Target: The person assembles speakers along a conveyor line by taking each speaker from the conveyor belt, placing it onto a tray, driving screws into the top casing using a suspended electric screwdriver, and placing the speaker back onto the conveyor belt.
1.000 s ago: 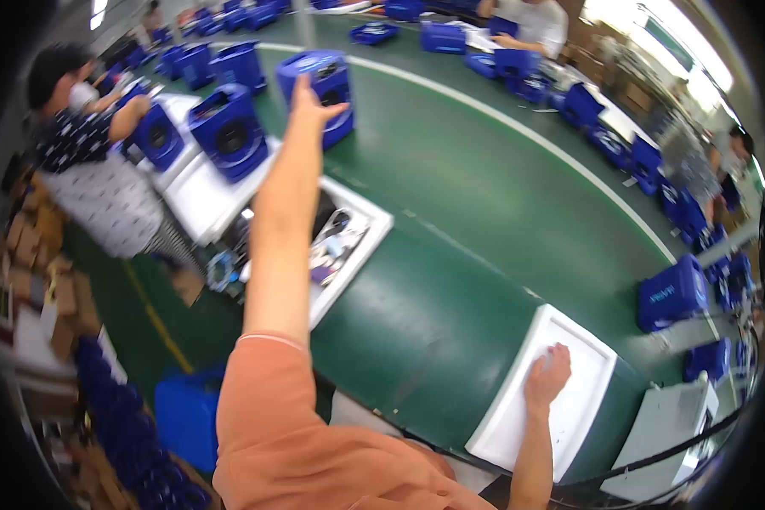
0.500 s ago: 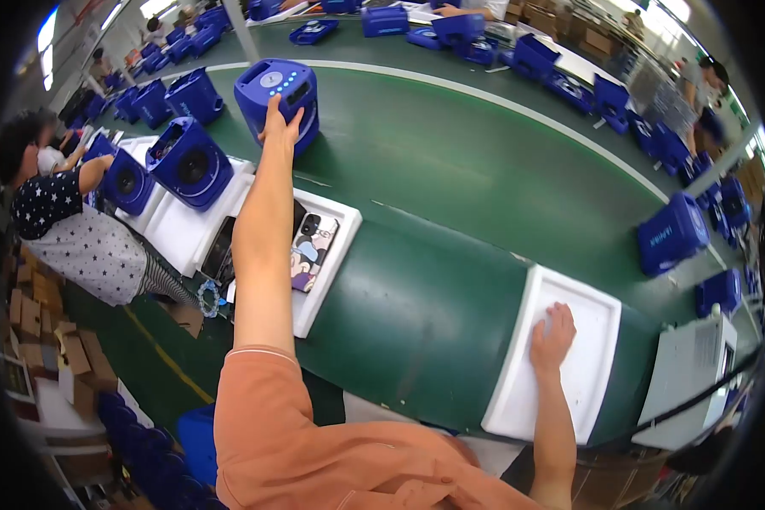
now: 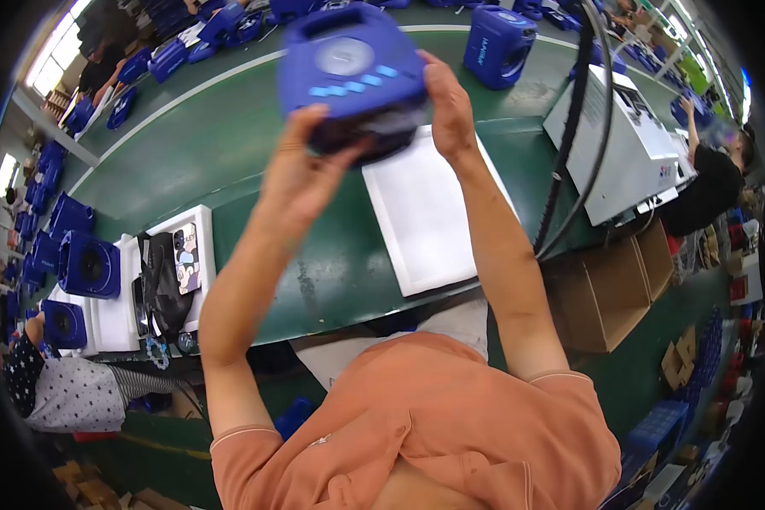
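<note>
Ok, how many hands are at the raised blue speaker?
2 at the speaker: left hand at its near left corner, right hand at its right side. Its far side is hidden.

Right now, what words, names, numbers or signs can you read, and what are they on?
None reads for certain.
Phone case: dark letters, perhaps "KEY", too small to be sure.
Held blue speaker: the mark on its round top disc is too blurred to read.
Standing blue speaker beside the pale grey machine: light letters on its side, too small to read.
The machine: a tiny coloured label, unreadable.
</note>
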Demonstrator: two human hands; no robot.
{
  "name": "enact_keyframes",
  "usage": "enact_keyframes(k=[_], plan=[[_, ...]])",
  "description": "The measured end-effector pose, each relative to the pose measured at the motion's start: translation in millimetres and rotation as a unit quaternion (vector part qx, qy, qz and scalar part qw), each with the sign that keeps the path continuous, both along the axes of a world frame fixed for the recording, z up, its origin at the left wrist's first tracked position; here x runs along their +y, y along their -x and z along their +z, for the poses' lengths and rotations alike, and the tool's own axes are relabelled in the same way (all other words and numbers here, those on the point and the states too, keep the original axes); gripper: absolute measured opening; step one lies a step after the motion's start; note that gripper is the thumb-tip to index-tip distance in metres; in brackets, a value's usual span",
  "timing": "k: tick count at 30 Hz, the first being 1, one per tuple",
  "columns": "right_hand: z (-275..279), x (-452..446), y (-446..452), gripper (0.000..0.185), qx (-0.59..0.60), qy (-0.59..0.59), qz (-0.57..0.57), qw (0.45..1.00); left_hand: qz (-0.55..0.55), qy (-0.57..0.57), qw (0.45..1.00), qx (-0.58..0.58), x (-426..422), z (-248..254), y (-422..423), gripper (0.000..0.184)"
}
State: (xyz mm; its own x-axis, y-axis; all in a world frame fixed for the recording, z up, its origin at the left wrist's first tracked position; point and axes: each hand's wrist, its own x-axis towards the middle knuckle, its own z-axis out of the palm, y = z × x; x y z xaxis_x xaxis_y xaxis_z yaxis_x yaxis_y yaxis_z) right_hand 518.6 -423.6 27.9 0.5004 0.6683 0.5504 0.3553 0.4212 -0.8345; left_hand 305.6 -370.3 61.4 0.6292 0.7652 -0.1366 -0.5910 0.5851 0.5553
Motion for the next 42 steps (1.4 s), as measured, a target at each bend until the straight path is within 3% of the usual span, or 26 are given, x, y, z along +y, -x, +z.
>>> enact_keyframes(k=[1, 3, 5, 9, 11, 12, 14, 15, 16, 17, 18, 19, 20, 21, 23, 25, 27, 30, 33, 34, 37, 38, 41, 42], plan=[[-5.6, -7.9, -9.2, 0.065, 0.03, -0.111, -0.029, 0.993, -0.051, 0.009, 0.999, 0.005, -17.8, -5.4, -22.2, 0.07], [-20.5, -39.9, -33.6, 0.064, 0.138, -0.076, -0.029, 0.987, -0.096, 0.087, 0.991, 0.025, -39.4, -18.3, -61.5, 0.063], [-53.6, -52.7, -59.5, 0.061, 0.18, -0.041, -0.047, 0.982, -0.068, 0.115, 0.988, 0.081, -56.8, -29.8, -92.0, 0.059], [-74.0, -48.5, -79.3, 0.052, 0.267, -0.012, -0.102, 0.958, -0.069, 0.131, 0.982, 0.119, -67.9, -43.3, -110.5, 0.071], [-35.7, -43.6, -71.9, 0.045, 0.104, 0.136, -0.221, 0.96, -0.129, 0.135, 0.972, 0.146, -67.3, -48.9, -98.5, 0.083], [-15.4, -36.2, -63.0, 0.039, -0.061, 0.093, -0.31, 0.944, -0.155, 0.086, 0.971, 0.162, -66.9, -48.7, -87.0, 0.086], [56.0, -25.0, -31.8, 0.04, -0.043, -0.087, -0.192, 0.977, -0.17, 0.01, 0.959, 0.225, -70.9, -49.7, -68.9, 0.091], [102.0, -25.6, -14.8, 0.043, -0.066, -0.068, -0.213, 0.972, -0.16, -0.015, 0.949, 0.27, -74.3, -49.9, -62.1, 0.094], [129.0, 0.7, -19.1, 0.045, -0.081, -0.168, -0.226, 0.956, -0.152, -0.027, 0.944, 0.292, -71.5, -59.9, -57.6, 0.098], [157.6, 23.9, -29.9, 0.049, -0.112, -0.245, -0.271, 0.924, -0.143, -0.059, 0.942, 0.299, -70.9, -67.9, -52.4, 0.097], [184.3, 50.4, -47.8, 0.048, -0.205, -0.301, -0.431, 0.825, -0.132, -0.092, 0.938, 0.306, -70.1, -74.6, -47.6, 0.096], [212.4, 57.8, -55.5, 0.054, -0.226, -0.261, -0.491, 0.8, -0.119, -0.127, 0.934, 0.311, -65.4, -80.3, -45.2, 0.095], [231.6, 88.4, -80.9, 0.08, -0.232, -0.201, -0.563, 0.768, -0.106, -0.166, 0.928, 0.315, -58.5, -89.9, -43.5, 0.093], [256.4, 87.2, -89.1, 0.078, -0.163, -0.232, -0.484, 0.828, -0.091, -0.199, 0.921, 0.323, -53.7, -105.3, -39.6, 0.091], [289.7, 72.9, -92.4, 0.068, -0.158, -0.095, -0.531, 0.827, -0.042, -0.261, 0.902, 0.341, -41.7, -132.7, -32.6, 0.087], [304.5, 74.9, -120.6, 0.059, -0.154, -0.095, -0.547, 0.817, 0.026, -0.322, 0.878, 0.353, -30.0, -154.4, -27.9, 0.085], [310.9, 65.7, -136.3, 0.059, -0.056, -0.039, -0.38, 0.922, 0.042, -0.355, 0.861, 0.362, -9.9, -165.2, -29.6, 0.084], [311.3, 88.3, -187.7, 0.059, -0.05, -0.1, -0.349, 0.93, 0.047, -0.354, 0.874, 0.331, 8.9, -154.9, -44.3, 0.087], [305.3, 36.8, -70.7, 0.06, -0.072, -0.056, -0.374, 0.923, 0.065, -0.361, 0.889, 0.275, 22.8, -127.0, -71.3, 0.093], [299.9, 104.6, -173.8, 0.065, -0.155, -0.29, -0.47, 0.819, 0.07, -0.362, 0.892, 0.263, 27.6, -118.7, -83.4, 0.097], [304.9, 147.6, -301.6, 0.073, -0.417, -0.1, -0.667, 0.609, 0.052, -0.399, 0.879, 0.257, 39.6, -93.8, -110.3, 0.106], [299.1, 110.3, -201.4, 0.074, -0.19, -0.179, -0.476, 0.84, 0.035, -0.402, 0.882, 0.244, 42.6, -92.7, -118.7, 0.107], [282.1, 80.0, -125.5, 0.075, -0.178, -0.202, -0.349, 0.898, 0.031, -0.376, 0.903, 0.207, 43.1, -100.3, -129.4, 0.11], [278.2, 86.4, -125.7, 0.074, -0.178, -0.243, -0.365, 0.881, 0.039, -0.362, 0.911, 0.195, 43.2, -101.2, -133.0, 0.111]])
